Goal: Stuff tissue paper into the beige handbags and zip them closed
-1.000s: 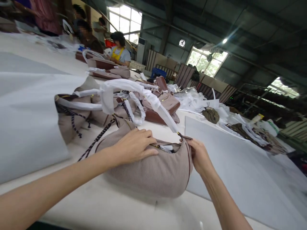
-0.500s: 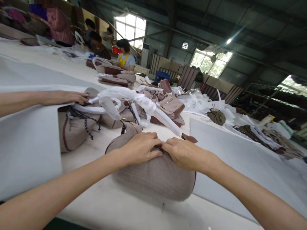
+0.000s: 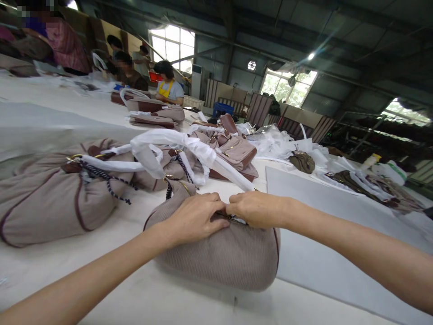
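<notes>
A taupe corduroy handbag (image 3: 233, 259) with dark red piping lies in front of me on the table. Its strap (image 3: 192, 145), wrapped in white paper, arches up behind my hands. My left hand (image 3: 196, 216) is closed on the top edge beside the zipper. Fingers of my right hand (image 3: 255, 209) pinch the bag's mouth along the same zipper line; whether they hold the zipper pull is hidden. Between and below the hands a short stretch of the opening shows something white inside. To the left rests a similar plump handbag (image 3: 54, 198) with a black-and-white cord.
A pale grey sheet (image 3: 324, 230) lies on the white table (image 3: 128, 275) at right. More handbags (image 3: 237, 151) are piled behind, near crumpled white wrapping (image 3: 270, 140). An olive bundle (image 3: 302, 161) sits beyond the sheet. Several people work at the far left, one in a yellow apron (image 3: 165, 89).
Another person's arm and the pale sheet over the left handbag are gone, leaving that bag uncovered. My right hand has lifted and turned slightly, exposing some of the zipper opening.
</notes>
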Available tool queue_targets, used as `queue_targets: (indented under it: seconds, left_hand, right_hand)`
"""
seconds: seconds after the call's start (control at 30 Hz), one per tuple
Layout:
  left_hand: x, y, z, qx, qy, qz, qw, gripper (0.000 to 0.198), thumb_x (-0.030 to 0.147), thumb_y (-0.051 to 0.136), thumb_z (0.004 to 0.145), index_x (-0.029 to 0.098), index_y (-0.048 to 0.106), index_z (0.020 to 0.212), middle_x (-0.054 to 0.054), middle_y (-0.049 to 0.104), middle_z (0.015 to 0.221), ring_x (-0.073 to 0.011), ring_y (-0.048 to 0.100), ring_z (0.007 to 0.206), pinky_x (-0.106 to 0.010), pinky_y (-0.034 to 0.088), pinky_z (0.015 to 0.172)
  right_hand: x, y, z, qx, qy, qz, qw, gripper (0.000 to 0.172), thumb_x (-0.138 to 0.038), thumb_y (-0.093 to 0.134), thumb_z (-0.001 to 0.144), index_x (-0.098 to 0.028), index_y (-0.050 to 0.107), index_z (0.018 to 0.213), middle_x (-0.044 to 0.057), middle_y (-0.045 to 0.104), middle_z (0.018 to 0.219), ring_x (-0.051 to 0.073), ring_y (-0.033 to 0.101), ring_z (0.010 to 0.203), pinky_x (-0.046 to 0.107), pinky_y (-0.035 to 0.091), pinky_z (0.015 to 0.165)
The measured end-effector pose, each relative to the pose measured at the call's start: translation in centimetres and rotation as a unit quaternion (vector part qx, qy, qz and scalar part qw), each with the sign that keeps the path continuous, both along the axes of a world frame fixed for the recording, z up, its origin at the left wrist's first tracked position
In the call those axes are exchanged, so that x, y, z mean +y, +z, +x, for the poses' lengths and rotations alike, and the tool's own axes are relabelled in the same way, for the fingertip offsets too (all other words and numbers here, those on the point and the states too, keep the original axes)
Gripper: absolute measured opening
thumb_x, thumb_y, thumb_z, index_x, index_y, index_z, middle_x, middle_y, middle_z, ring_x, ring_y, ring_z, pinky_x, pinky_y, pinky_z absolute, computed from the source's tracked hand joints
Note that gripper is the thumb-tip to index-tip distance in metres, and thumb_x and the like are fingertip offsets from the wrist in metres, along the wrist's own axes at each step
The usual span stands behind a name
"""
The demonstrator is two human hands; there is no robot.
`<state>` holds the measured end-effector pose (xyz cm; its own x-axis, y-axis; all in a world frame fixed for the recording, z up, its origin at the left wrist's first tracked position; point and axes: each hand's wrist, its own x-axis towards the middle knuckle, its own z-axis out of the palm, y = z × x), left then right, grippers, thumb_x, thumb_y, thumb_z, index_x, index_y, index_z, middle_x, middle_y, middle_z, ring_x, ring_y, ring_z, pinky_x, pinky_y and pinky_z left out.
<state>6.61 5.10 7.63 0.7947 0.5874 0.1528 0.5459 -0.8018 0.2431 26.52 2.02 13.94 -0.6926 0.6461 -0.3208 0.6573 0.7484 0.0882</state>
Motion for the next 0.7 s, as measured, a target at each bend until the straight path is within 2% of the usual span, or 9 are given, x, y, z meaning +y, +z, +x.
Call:
queue_targets:
  seconds: [0.13, 0.23, 0.33, 0.43, 0.53, 0.6, 0.7]
  left_hand:
    - [-0.1, 0.0, -0.1, -0.009, 0.009, -0.017, 1.000, 0.027, 0.042, 0.063, 0.093, 0.027, 0.071, 0.114, -0.003, 0.067, 0.102, -0.0260, 0.066, 0.100, -0.036, 0.047, 0.080]
    - [-0.2, -0.2, -0.1, -0.018, 0.004, -0.026, 0.999, 0.027, 0.043, 0.062, 0.094, 0.029, 0.071, 0.115, -0.003, 0.067, 0.105, -0.0248, 0.066, 0.102, -0.035, 0.047, 0.083]
    - [-0.2, -0.3, -0.2, -0.025, 0.001, -0.026, 0.999, 0.027, 0.043, 0.063, 0.093, 0.027, 0.071, 0.113, -0.003, 0.067, 0.106, -0.0242, 0.066, 0.102, -0.035, 0.047, 0.085]
    - [-0.4, -0.4, -0.3, -0.031, 0.004, -0.015, 0.999, 0.025, 0.042, 0.064, 0.093, 0.026, 0.070, 0.111, -0.003, 0.068, 0.107, -0.0238, 0.066, 0.102, -0.034, 0.046, 0.086]
    - [-0.6, -0.4, -0.4, -0.028, 0.002, -0.013, 1.000, 0.025, 0.042, 0.065, 0.093, 0.026, 0.070, 0.111, -0.003, 0.069, 0.107, -0.0238, 0.066, 0.102, -0.034, 0.046, 0.086]
    - [-0.7, -0.4, -0.4, -0.030, 0.001, -0.008, 1.000, 0.025, 0.042, 0.066, 0.092, 0.025, 0.071, 0.110, -0.003, 0.069, 0.106, -0.0238, 0.066, 0.102, -0.034, 0.046, 0.085]
    - [-0.7, -0.4, -0.2, -0.029, -0.003, 0.000, 1.000, 0.025, 0.042, 0.066, 0.092, 0.025, 0.072, 0.109, -0.003, 0.069, 0.106, -0.0231, 0.066, 0.101, -0.034, 0.047, 0.084]
  right_hand:
    - [-0.7, 0.2, 1.4, 0.139, -0.032, -0.005, 0.990, 0.020, -0.001, 0.054, 0.089, -0.012, 0.063, 0.103, 0.013, 0.061, 0.111, 0.020, 0.063, 0.096, 0.031, 0.051, 0.085]
    - [-1.6, 0.2, 2.8, 0.186, -0.038, -0.024, 0.981, 0.028, 0.003, 0.049, 0.089, -0.015, 0.070, 0.097, 0.015, 0.055, 0.136, 0.021, 0.061, 0.116, 0.034, 0.050, 0.100]
    - [-2.3, 0.0, 3.6, 0.173, -0.045, -0.046, 0.983, 0.040, 0.004, 0.046, 0.088, -0.018, 0.072, 0.109, 0.015, 0.052, 0.144, 0.026, 0.051, 0.135, 0.040, 0.046, 0.109]
    - [-2.6, -0.2, 3.8, 0.172, -0.030, -0.066, 0.982, 0.051, 0.007, 0.045, 0.085, -0.020, 0.071, 0.119, 0.015, 0.050, 0.149, 0.023, 0.039, 0.146, 0.039, 0.040, 0.115]
    - [-2.3, -0.5, 3.8, 0.143, -0.012, -0.070, 0.987, 0.059, 0.009, 0.046, 0.083, -0.020, 0.066, 0.130, 0.018, 0.038, 0.158, 0.025, 0.027, 0.152, 0.044, 0.032, 0.121]
    - [-1.9, -0.9, 3.6, 0.115, -0.008, -0.070, 0.991, 0.061, 0.010, 0.047, 0.081, -0.021, 0.066, 0.130, 0.019, 0.031, 0.161, 0.028, 0.023, 0.153, 0.049, 0.030, 0.122]
    - [-0.9, -2.1, 2.9, 0.076, 0.004, -0.081, 0.994, 0.049, 0.007, 0.053, 0.077, -0.019, 0.072, 0.114, 0.014, 0.037, 0.159, 0.032, 0.026, 0.151, 0.050, 0.032, 0.121]
